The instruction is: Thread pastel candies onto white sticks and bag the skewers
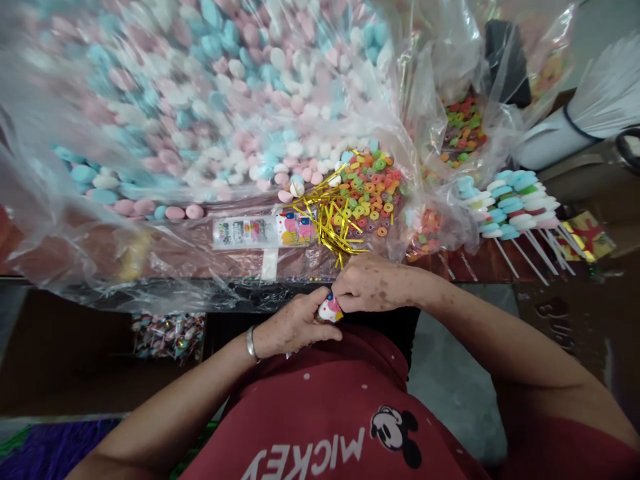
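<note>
My left hand (295,325), with a metal bracelet at the wrist, is closed round a small printed wrapper (330,310) with pink, white and yellow parts. The fingers of my right hand (367,287) pinch the wrapper's top end, touching my left fingertips; what exactly they grip there is too small to tell. Just beyond my hands, gold twist ties (333,223) lie in a loose heap against colourful ring candies (373,187). To their left, flat printed bags (250,230) rest on the plastic-covered table edge.
A large clear bag of pink, blue and white marshmallows (225,87) covers the table. Marshmallow sticks (520,200) lie at the right, near a white container of sticks (557,137). Below left, a cardboard box (75,353) holds wrapped sweets (167,335).
</note>
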Demonstrator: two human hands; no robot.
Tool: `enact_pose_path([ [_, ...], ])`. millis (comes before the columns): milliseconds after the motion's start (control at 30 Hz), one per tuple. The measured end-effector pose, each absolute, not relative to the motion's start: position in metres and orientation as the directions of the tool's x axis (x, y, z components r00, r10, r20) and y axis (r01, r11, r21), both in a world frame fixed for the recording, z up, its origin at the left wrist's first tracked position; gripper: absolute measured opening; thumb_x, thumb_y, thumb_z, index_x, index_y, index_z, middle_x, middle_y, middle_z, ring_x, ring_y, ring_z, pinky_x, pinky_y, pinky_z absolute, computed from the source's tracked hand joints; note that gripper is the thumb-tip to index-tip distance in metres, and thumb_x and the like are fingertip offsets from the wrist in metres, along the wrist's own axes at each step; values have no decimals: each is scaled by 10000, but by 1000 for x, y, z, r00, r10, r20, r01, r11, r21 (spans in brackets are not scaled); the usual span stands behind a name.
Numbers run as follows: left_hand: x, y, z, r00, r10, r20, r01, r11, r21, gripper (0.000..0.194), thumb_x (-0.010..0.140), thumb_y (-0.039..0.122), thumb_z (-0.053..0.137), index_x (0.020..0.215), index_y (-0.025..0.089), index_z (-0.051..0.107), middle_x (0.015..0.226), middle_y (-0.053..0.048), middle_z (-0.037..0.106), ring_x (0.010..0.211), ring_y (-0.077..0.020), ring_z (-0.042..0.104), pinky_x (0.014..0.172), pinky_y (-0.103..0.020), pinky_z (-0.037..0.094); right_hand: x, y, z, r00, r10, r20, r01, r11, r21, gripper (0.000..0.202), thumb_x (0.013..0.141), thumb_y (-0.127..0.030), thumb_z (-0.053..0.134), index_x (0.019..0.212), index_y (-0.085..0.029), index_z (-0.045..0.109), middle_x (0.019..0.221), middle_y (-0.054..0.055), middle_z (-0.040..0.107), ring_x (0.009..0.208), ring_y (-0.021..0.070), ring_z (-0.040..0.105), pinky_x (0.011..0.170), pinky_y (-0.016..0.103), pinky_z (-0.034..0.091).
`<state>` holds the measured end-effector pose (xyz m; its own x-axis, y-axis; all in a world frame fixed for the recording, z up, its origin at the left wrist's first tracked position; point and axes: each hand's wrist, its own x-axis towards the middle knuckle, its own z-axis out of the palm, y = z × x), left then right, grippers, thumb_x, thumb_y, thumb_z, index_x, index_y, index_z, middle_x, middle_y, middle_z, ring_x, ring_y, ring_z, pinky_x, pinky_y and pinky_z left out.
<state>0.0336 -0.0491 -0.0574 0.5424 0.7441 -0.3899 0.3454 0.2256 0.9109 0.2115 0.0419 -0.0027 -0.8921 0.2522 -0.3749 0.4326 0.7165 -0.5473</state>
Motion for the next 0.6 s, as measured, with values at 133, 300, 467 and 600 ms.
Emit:
enact_pose_path([
  [133, 38, -48, -55, 460, 800, -384, 231, 310, 922, 381, 723, 412, 736, 925, 169, 524, 665, 59, 500, 540, -77, 425, 509, -196, 364, 217, 50, 4, -888, 376, -264, 459, 733, -502, 194, 880, -250, 523, 821, -157, 683, 799, 50, 678, 699, 146, 532, 633, 264, 319],
  [300, 38, -45, -42, 472, 734, -488, 29, 541, 841, 423, 867, 570, 513, 829, 151, 551, 564, 25, 541, 402, -59, 415, 369, -165, 289, 231, 59, 18, -875, 479, -65, 451, 759, -470, 204, 930, -262, 482, 897, -148, 648, 873, 75, 667, 842, 187, 569, 763, 304, 403],
  [467, 45, -45, -32, 367, 796, -481, -141, 559, 817, 387, 865, 517, 558, 819, 135, 592, 709, -50, 670, 515, -115, 614, 417, -177, 441, 227, 47, 16, -869, 494, -17, 408, 698, -589, 230, 962, -203, 384, 1004, -157, 606, 971, 84, 665, 896, 178, 573, 806, 316, 430],
  [600, 50, -48, -27, 263, 851, -454, -129, 497, 858, 416, 831, 553, 589, 779, 140, 581, 683, -38, 674, 469, -112, 605, 363, -163, 402, 218, 37, 15, -893, 445, -69, 357, 605, -712, 173, 970, -228, 394, 1019, -168, 549, 928, 56, 654, 830, 150, 574, 739, 274, 428],
])
